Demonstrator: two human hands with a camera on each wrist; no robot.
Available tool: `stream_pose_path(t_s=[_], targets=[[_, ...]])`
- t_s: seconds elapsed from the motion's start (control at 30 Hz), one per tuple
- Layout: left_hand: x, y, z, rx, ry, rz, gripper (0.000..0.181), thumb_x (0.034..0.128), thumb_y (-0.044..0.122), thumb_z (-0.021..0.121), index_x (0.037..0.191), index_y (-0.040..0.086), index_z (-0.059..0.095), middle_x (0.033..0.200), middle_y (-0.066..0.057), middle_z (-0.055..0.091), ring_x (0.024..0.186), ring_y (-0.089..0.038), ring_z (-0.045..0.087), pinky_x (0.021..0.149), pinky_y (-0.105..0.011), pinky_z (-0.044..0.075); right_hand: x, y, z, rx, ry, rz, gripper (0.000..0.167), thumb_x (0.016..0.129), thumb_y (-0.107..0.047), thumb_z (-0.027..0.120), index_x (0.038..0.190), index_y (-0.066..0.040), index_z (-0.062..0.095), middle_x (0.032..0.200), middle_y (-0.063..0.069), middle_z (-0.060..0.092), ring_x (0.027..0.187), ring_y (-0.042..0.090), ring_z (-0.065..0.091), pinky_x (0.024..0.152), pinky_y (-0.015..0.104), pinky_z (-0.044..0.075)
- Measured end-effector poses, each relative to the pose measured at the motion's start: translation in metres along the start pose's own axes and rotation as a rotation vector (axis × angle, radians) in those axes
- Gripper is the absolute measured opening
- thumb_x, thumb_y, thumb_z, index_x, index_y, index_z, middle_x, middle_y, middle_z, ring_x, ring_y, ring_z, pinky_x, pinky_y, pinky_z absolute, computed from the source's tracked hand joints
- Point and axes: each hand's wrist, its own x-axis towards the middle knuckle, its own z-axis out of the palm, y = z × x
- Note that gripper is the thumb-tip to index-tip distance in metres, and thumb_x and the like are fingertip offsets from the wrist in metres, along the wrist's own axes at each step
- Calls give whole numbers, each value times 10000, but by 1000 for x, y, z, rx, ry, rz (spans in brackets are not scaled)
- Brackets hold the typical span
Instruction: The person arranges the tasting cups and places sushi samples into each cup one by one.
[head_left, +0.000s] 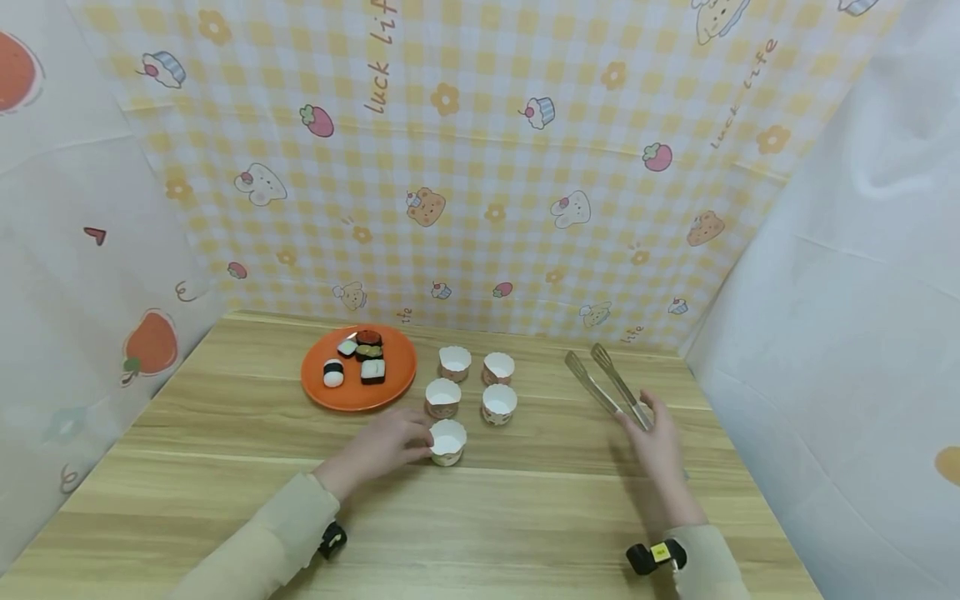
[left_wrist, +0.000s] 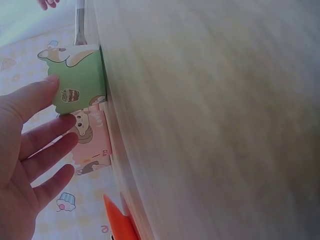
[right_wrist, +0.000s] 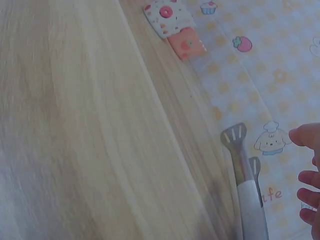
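Note:
My left hand [head_left: 386, 446] is at the left side of the nearest paper baking cup [head_left: 448, 451], with the fingers extended. The left wrist view shows this green cup [left_wrist: 82, 82] standing on the table, the thumb tip against its side and the other fingers [left_wrist: 50, 145] spread apart. My right hand [head_left: 658, 442] is over the handle end of metal tongs [head_left: 603, 393], which lie with their slotted heads apart. In the right wrist view its fingers [right_wrist: 309, 197] are spread to the right of the tongs [right_wrist: 245, 185], with a gap between them.
Several more paper cups stand beyond the nearest one, including a patterned cup [head_left: 498, 406] and a pink cup [left_wrist: 92, 137]. An orange plate [head_left: 318, 392] at the back left holds several sushi pieces [head_left: 372, 372]. A checked cloth [head_left: 480, 250] hangs behind the wooden table [head_left: 540, 525].

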Motion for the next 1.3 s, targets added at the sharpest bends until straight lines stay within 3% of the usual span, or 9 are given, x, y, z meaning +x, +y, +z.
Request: stream_pose_path(t_s=[0.2, 0.5, 0.9, 1.1, 1.3], targets=[[-1, -2, 0, 3, 6, 22, 96, 826, 205, 766, 918, 186, 745, 949, 87, 644, 886, -95, 586, 803, -316, 522, 2, 11, -7, -1, -30, 45, 658, 909, -161, 674, 1428, 58, 335, 1436, 276, 359, 1342, 458, 266, 1096, 598, 219], [-6, -1, -3, -4, -14, -5, 175, 838, 232, 756, 997, 162, 741, 1023, 53, 657, 948, -125, 599, 841, -339, 525, 3, 28, -9, -46, -54, 81, 667, 912, -201, 669, 1429, 57, 337, 1449, 272, 343, 1336, 464, 271, 1085, 603, 240], [-11, -9, -5, -27, 9, -25, 181, 901, 278, 685, 1045, 179, 733, 1026, 99, 663, 958, -82, 605, 852, -322, 523, 5, 39, -6, -132, -81, 38, 671, 895, -140, 670, 1408, 115, 321, 1402, 327, 359, 1281, 485, 331, 1067, 593, 271], [-13, -9, -11, -24, 43, -35, 221, 906, 286, 679, 1087, 168, 721, 1061, 85, 669, 996, -115, 604, 878, -355, 513, 4, 41, -6, -132, -134, 44, 705, 916, -193, 656, 1429, 110, 280, 1410, 332, 347, 1264, 502, 345, 1037, 626, 301], [-16, -14, -16, -9, 39, -82, 297, 932, 291, 643, 1178, 128, 681, 1147, 27, 656, 1059, -166, 595, 912, -382, 502, 4, 46, -2, -143, -117, 19, 696, 889, -171, 689, 1408, 118, 325, 1367, 340, 401, 1223, 494, 405, 1003, 604, 355]])
